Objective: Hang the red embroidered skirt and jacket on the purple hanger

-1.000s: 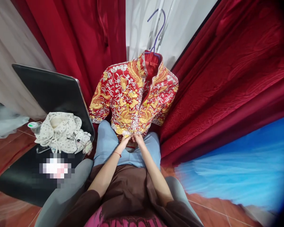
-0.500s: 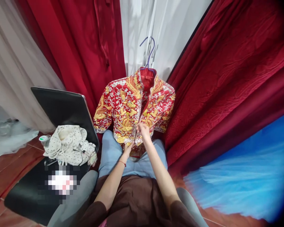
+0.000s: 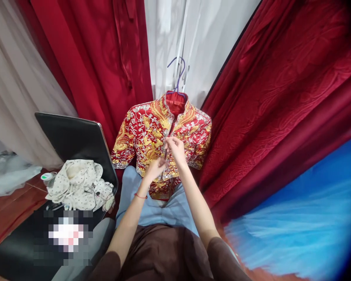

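Note:
A red jacket (image 3: 148,125) with gold and silver embroidery hangs on a purple hanger (image 3: 179,74) in front of my knees. My right hand (image 3: 174,148) pinches the jacket's front edge around mid-chest, fingers pressed together. Lower and to the left, my left hand (image 3: 157,167) has its fingers closed at the front opening near the hem; what they hold is too small to make out. Above my right hand the front parts in a narrow gap up to the collar.
On the left a black chair (image 3: 73,136) bears a white spotted cloth bag (image 3: 76,183) and a small bottle (image 3: 47,178). Red curtains (image 3: 269,97) hang on both sides. Blue tulle (image 3: 286,226) spreads at the lower right.
My right hand has moved up the jacket's front, and the gap at the chest is narrower. My left hand has risen from the hem. The view has shifted slightly.

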The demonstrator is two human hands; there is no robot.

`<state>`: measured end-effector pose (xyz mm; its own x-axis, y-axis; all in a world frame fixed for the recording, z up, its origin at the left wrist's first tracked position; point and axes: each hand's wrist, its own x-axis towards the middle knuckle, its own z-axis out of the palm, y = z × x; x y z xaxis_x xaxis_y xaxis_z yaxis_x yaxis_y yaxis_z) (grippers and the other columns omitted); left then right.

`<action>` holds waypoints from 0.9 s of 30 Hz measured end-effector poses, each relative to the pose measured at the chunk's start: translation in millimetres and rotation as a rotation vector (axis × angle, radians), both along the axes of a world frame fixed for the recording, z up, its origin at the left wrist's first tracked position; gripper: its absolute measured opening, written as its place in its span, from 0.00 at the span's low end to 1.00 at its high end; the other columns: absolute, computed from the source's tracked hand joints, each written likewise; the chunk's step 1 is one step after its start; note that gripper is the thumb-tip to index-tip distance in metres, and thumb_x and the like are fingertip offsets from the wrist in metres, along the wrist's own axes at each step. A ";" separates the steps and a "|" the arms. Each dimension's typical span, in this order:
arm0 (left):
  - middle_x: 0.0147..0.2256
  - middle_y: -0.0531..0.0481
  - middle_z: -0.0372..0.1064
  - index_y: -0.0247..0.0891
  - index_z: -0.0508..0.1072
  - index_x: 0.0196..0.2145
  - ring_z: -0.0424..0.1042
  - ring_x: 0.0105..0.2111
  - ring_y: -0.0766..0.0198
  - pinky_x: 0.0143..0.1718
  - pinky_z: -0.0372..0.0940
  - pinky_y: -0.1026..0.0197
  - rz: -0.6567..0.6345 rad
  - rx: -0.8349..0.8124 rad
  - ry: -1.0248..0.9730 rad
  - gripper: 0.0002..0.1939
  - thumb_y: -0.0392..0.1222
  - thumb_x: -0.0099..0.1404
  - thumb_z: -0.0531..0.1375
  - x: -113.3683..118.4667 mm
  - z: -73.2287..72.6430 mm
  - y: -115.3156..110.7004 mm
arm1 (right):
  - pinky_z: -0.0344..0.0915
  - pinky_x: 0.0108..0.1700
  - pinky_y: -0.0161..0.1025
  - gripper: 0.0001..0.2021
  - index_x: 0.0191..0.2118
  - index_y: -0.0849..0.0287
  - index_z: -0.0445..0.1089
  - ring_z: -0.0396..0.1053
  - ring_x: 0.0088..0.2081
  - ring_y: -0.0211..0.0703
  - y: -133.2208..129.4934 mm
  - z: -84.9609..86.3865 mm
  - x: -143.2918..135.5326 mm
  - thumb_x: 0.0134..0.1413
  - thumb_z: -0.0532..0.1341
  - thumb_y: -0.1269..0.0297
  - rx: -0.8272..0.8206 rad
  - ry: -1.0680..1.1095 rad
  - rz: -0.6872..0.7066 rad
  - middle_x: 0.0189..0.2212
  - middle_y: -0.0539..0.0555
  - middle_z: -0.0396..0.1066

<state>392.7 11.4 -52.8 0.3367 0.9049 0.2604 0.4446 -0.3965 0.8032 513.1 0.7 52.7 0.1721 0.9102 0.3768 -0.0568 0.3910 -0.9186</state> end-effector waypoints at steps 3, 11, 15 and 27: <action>0.40 0.42 0.77 0.38 0.71 0.45 0.77 0.41 0.53 0.40 0.66 0.58 0.282 0.296 0.118 0.11 0.45 0.66 0.59 5.5 57.5 15.6 | 0.57 0.24 0.33 0.14 0.25 0.57 0.67 0.59 0.18 0.32 4.0 7.8 -7.8 0.54 0.61 0.53 0.003 -0.040 0.009 0.17 0.46 0.67; 0.36 0.43 0.76 0.38 0.68 0.43 0.76 0.36 0.55 0.32 0.60 0.61 0.360 0.466 0.142 0.06 0.37 0.68 0.55 12.1 66.5 31.7 | 0.52 0.20 0.32 0.16 0.21 0.58 0.66 0.54 0.15 0.30 11.9 13.5 -16.9 0.51 0.62 0.53 -0.027 0.041 0.033 0.15 0.46 0.66; 0.36 0.40 0.75 0.36 0.67 0.43 0.76 0.36 0.53 0.33 0.62 0.59 0.432 0.503 -0.004 0.07 0.41 0.71 0.53 17.8 38.9 31.5 | 0.56 0.21 0.31 0.13 0.28 0.59 0.71 0.56 0.16 0.30 8.4 18.8 -24.9 0.52 0.62 0.53 -0.028 0.155 0.009 0.19 0.47 0.71; 0.36 0.41 0.74 0.38 0.66 0.41 0.75 0.36 0.55 0.38 0.66 0.56 0.302 0.516 -0.013 0.10 0.45 0.74 0.50 8.4 46.5 39.0 | 0.62 0.24 0.33 0.21 0.30 0.58 0.69 0.65 0.18 0.35 27.2 59.3 10.7 0.63 0.55 0.45 0.063 -0.333 0.037 0.21 0.50 0.73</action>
